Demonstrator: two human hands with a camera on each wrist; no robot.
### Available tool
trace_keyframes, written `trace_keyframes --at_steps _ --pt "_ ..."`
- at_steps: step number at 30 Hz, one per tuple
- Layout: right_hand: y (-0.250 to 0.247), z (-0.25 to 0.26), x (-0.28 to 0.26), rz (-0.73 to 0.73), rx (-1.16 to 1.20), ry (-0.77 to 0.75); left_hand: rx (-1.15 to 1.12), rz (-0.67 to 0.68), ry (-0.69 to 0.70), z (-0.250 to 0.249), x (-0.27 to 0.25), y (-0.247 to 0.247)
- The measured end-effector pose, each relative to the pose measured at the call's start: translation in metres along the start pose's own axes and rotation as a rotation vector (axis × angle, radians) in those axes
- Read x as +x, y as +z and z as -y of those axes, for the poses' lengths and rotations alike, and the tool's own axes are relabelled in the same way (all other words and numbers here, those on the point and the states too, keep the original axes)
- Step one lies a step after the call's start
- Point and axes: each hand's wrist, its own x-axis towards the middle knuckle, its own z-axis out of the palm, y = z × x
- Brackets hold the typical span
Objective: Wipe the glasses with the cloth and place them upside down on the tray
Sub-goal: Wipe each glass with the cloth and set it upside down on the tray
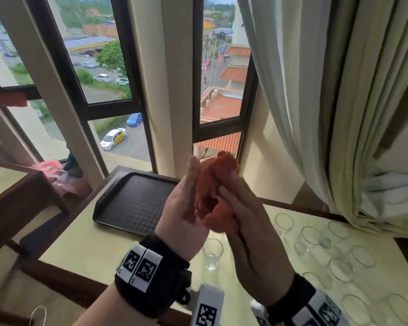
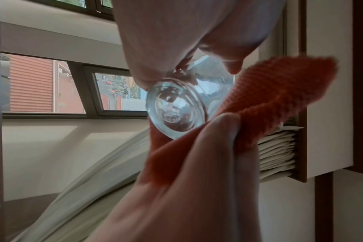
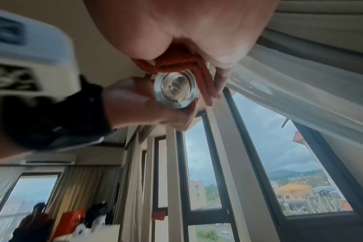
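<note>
Both hands (image 1: 186, 208) (image 1: 252, 243) closed round cloth-wrapped (image 1: 212, 191) glass (image 2: 176, 108) — bare tray (image 1: 137, 201), window-side table (image 1: 80, 250)

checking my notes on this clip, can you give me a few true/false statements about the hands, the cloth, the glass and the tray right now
1. The dark brown textured plastic tray has no glasses on it. True.
2. A clear round drinking glass is held up between the two hands. True.
3. The orange waffle-weave cloth lies flat on the table. False: it is bunched around the glass, up in the hands.
4. The left hand rests on the tray. False: it is raised in the air, holding the glass and cloth.
5. Several clear empty glasses stand on the glossy cream table top to the right of the tray. True.
6. The right hand is idle at the person's side. False: it holds the cloth against the glass.
</note>
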Motion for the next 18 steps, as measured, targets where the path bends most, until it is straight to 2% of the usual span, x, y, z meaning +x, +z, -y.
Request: trace_keyframes --at_steps 2,4,7,9,12,15,18 --pt "0.005 -0.004 -0.014 0.024 -0.069 -0.035 0.047 0.008 0.002 -0.010 0.003 -0.003" --pt "0.008 -0.004 -0.016 -0.005 0.031 0.011 0.094 -0.025 0.018 -0.013 0.005 -0.006" --pt "0.009 0.000 0.007 -0.098 0.248 0.261 0.101 -0.032 0.029 -0.012 0.002 -0.007" --pt "0.007 0.003 0.024 -0.149 0.330 0.348 0.128 0.007 0.047 -0.010 -0.002 -0.005" --pt "0.005 0.016 0.038 -0.155 0.232 0.179 0.078 0.035 0.041 -0.013 -0.007 -0.005" --pt "0.015 0.033 0.027 -0.059 0.047 -0.027 -0.088 0.036 -0.081 -0.031 -0.006 -0.012" --pt "0.032 0.037 0.005 -0.009 -0.040 -0.077 -0.062 0.020 -0.111 -0.045 -0.003 -0.024"
